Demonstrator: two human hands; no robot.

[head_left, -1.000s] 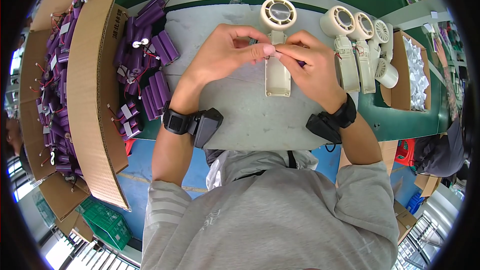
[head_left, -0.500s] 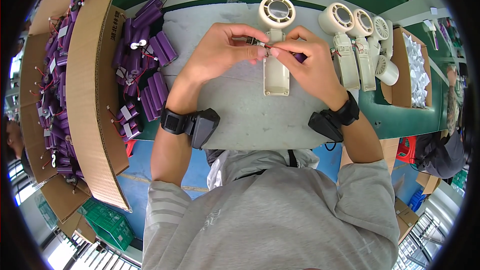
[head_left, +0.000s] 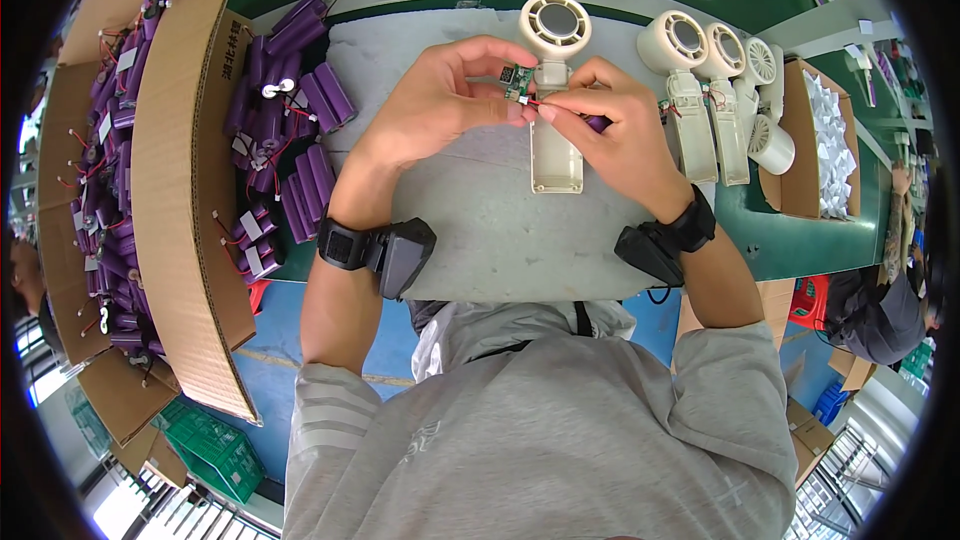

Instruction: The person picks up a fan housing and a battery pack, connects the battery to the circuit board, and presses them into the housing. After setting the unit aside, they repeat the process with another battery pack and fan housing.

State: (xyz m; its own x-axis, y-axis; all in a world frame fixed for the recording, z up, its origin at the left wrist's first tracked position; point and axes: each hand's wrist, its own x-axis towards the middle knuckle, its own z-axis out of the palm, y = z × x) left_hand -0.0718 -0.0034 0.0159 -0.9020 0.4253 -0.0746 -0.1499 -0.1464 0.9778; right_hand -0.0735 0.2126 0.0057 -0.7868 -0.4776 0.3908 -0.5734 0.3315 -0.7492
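Observation:
Between the fingertips of my left hand (head_left: 435, 100) is a small green circuit board (head_left: 517, 83), held up over the work mat. My right hand (head_left: 625, 130) pinches a red battery lead (head_left: 534, 103) close to the board's lower edge; whether its plug sits in the board's socket I cannot tell. Part of a purple battery (head_left: 598, 123) shows under the right fingers, the remainder hidden. Beneath both hands lies an opened cream handheld fan (head_left: 556, 155), its round head away from me and its hollow handle toward me.
Loose purple battery packs (head_left: 268, 125) lie left of the grey mat (head_left: 470, 240), beside a cardboard box (head_left: 195, 190) of more packs. Several cream fans (head_left: 690, 105) stand at the right, near a carton (head_left: 792, 140) of white pieces. A person (head_left: 880, 310) sits at far right.
The circuit board has turned in my left fingers, so its green face now shows. My right hand stays pinched on the lead, shifted only slightly.

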